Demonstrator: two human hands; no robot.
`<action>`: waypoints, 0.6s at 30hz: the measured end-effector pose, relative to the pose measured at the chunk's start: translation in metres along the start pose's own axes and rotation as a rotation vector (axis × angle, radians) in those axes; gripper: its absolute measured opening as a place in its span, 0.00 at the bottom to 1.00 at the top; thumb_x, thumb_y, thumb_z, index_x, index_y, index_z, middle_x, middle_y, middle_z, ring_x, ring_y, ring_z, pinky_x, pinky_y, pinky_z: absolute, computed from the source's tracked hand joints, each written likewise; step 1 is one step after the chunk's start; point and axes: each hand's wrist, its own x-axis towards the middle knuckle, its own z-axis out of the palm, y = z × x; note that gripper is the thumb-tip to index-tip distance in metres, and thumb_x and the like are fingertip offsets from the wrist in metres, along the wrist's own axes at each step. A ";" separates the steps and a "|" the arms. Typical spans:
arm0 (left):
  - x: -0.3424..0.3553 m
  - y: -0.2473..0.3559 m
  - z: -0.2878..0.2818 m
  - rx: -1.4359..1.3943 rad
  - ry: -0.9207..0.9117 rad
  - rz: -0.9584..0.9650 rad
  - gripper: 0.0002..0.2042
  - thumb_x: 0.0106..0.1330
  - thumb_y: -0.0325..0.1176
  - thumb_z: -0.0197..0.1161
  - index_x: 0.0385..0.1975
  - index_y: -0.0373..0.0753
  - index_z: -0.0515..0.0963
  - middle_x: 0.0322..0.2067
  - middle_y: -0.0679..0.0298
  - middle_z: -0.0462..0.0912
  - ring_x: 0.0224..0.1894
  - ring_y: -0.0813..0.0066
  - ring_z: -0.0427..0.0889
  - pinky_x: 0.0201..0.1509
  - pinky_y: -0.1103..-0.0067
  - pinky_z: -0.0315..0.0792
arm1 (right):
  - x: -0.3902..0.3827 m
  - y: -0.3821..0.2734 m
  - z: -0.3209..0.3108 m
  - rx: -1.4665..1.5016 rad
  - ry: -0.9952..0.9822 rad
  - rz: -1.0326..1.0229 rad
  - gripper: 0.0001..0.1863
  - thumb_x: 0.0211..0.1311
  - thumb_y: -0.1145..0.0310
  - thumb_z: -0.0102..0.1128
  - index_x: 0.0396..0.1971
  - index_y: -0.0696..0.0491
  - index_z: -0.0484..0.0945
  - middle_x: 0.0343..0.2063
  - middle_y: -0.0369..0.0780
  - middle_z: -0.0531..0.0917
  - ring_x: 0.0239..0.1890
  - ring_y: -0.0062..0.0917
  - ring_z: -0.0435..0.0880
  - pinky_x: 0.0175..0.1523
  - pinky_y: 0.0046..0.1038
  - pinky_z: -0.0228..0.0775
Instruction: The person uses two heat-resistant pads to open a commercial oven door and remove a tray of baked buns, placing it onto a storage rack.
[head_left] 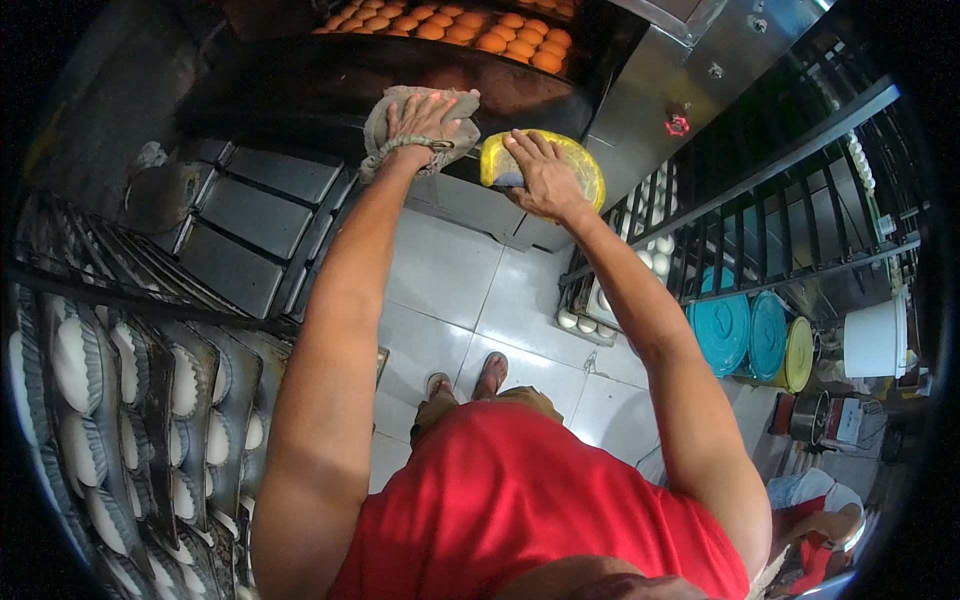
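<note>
Two items: grey cloth (458, 152), est. light, soft, floppy, best bunched at mid; yellow pad (585, 158), prob. light too, a bit stiffer, take by rim. Posn: cloth directly under L hand (420, 125), fingers spread wide, edges showing around it; pad under R hand (550, 180), fingers laid over top, yellow either side. R underside hidden, can't tell if it grips. Both just short of buns (460, 33) in oven (400, 80).
</note>
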 end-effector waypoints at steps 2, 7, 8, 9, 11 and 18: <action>0.001 0.000 -0.001 -0.003 0.008 0.004 0.29 0.69 0.59 0.39 0.69 0.61 0.55 0.72 0.71 0.50 0.74 0.65 0.44 0.74 0.55 0.31 | -0.005 -0.004 0.002 -0.018 0.002 -0.003 0.38 0.46 0.62 0.66 0.61 0.53 0.66 0.63 0.43 0.68 0.66 0.40 0.63 0.67 0.43 0.56; 0.003 0.000 0.002 0.001 -0.002 0.037 0.29 0.69 0.59 0.40 0.69 0.59 0.57 0.72 0.71 0.50 0.73 0.67 0.45 0.73 0.53 0.33 | -0.017 -0.002 0.003 0.137 0.056 0.081 0.31 0.42 0.68 0.65 0.53 0.52 0.74 0.57 0.43 0.75 0.60 0.37 0.72 0.63 0.38 0.62; 0.004 -0.002 0.006 -0.001 0.015 0.037 0.29 0.69 0.58 0.40 0.69 0.59 0.57 0.72 0.71 0.51 0.73 0.67 0.45 0.72 0.53 0.34 | -0.017 0.001 0.008 0.172 0.123 0.075 0.28 0.44 0.69 0.64 0.51 0.52 0.75 0.53 0.45 0.78 0.56 0.39 0.75 0.61 0.39 0.64; 0.007 0.001 0.009 -0.007 0.031 0.049 0.28 0.70 0.58 0.41 0.69 0.59 0.58 0.72 0.71 0.51 0.73 0.68 0.45 0.72 0.52 0.34 | -0.016 0.006 0.005 0.200 0.190 0.075 0.25 0.45 0.70 0.62 0.50 0.53 0.76 0.49 0.46 0.80 0.53 0.41 0.77 0.59 0.40 0.66; 0.004 -0.002 -0.003 -0.001 -0.027 0.001 0.28 0.69 0.57 0.42 0.69 0.59 0.58 0.71 0.71 0.51 0.74 0.68 0.43 0.73 0.53 0.34 | 0.003 -0.009 -0.039 0.501 0.158 0.429 0.21 0.49 0.70 0.58 0.46 0.54 0.78 0.40 0.50 0.83 0.46 0.48 0.80 0.54 0.43 0.70; -0.001 0.003 -0.013 0.023 -0.066 -0.042 0.29 0.69 0.58 0.41 0.69 0.59 0.56 0.73 0.74 0.47 0.74 0.68 0.41 0.74 0.55 0.31 | 0.063 0.135 -0.209 1.547 1.295 0.700 0.20 0.64 0.58 0.57 0.43 0.62 0.74 0.38 0.44 0.80 0.37 0.33 0.82 0.45 0.40 0.76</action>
